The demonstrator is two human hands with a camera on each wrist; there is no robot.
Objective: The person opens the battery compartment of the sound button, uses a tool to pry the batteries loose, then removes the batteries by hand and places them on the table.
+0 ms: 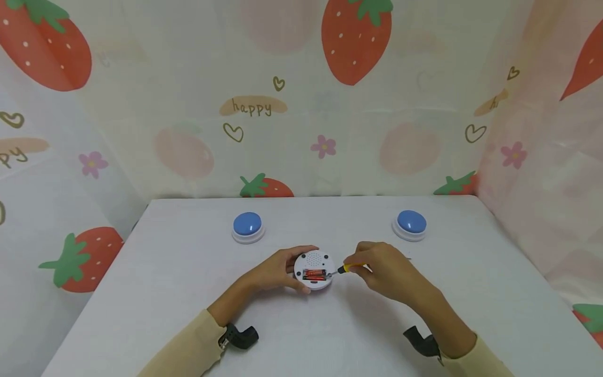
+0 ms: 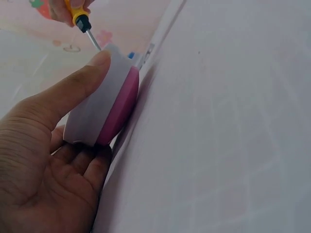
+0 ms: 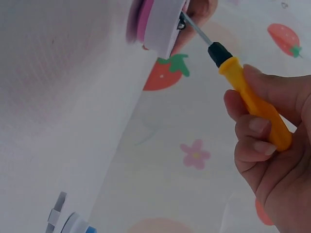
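Observation:
Between the thumb and fingers of my left hand (image 1: 278, 273) is a round push button (image 1: 314, 258), underside up. Its white base shows a speaker grille and a battery slot holding red batteries (image 1: 314, 275). From the side, the left wrist view shows the pink top (image 2: 119, 109) facing the table. My right hand (image 1: 387, 271) grips a screwdriver (image 3: 257, 104) by its yellow handle, fingers curled round it. The metal shaft slants down to the slot's right end, its tip at the batteries.
Two blue push buttons with white bases stand farther back, one at left (image 1: 247, 225) and one at right (image 1: 411, 223). A small thin piece (image 1: 409, 258) lies behind my right hand. The white table (image 1: 311, 335) meets a strawberry-patterned backdrop (image 1: 301, 152).

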